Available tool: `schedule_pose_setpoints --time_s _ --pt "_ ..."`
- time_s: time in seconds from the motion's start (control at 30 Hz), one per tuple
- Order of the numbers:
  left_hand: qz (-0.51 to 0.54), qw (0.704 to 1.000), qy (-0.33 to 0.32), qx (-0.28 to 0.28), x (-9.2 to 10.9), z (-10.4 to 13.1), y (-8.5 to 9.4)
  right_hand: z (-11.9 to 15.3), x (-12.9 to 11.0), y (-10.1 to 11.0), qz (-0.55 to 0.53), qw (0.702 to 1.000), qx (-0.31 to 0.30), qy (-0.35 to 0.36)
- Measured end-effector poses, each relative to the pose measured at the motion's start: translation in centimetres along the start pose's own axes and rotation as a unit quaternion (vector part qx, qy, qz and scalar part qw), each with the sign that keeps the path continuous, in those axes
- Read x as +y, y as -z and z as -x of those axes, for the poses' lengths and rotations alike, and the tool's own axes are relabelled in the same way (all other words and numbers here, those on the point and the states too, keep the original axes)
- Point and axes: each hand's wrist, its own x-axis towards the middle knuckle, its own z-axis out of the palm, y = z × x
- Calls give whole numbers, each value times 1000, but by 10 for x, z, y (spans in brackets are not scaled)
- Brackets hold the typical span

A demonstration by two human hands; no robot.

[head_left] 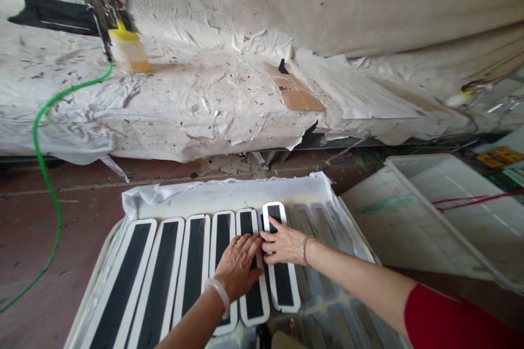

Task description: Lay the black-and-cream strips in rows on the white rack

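Several long black panels with white rounded borders lie side by side on a cloth-covered tray (229, 190). My left hand (241, 263), a white bangle at its wrist, rests over the fifth panel (257, 311) from the left, with its fingers stretched out. Against the rightmost panel (282, 283), my right hand (285, 242) lies with fingers spread; a thin bracelet circles that wrist. The fingertips of both hands nearly meet between these two panels. Both hands partly cover the panels under them.
Behind the tray runs a bench (196, 103) draped in stained white cloth. On it stands a spray gun (100, 16) with a yellow-topped bottle (129, 49) and green hose (45, 174). A piece of cardboard (301, 98) lies there too. To the right is a white plastic bin (409, 218).
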Motion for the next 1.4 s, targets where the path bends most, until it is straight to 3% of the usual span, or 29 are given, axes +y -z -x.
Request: schedule_pose_setpoints --time_s 0.1,0.2,0.27,0.33,0.43,0.53,0.7,0.9,1.13,1.27,1.4 --pt "-3 1000 6 6 3 -1 0 3 -1 -11 -5 999 28 -16" --pt "-5 1000 9 7 6 -3 2 15 -18 -16 -11 996 57 -65" --pt "-7 1000 13 9 8 -5 4 21 -38 -20 -48 982 93 -155" --pt "-10 1000 17 10 9 -6 4 21 -61 -27 -118 930 153 -312" --pt "-15 1000 18 9 10 -8 3 9 -87 -44 -212 783 230 -538" --pt "-21 1000 18 8 10 -9 0 -3 -92 -58 -266 689 246 -628" --pt "-33 999 22 9 11 -9 -2 -1 -78 -59 -304 604 272 -685" --pt "-39 999 21 14 10 -9 -4 -3 -71 -51 -400 578 272 -658" --pt "-40 999 17 10 13 -10 -2 -4 -63 -45 -425 549 261 -670" --pt "-48 999 13 13 16 -12 -1 -5 -61 -39 -410 555 235 -684" --pt "-68 997 10 24 19 -13 -4 -9 -58 -29 -376 584 179 -697"
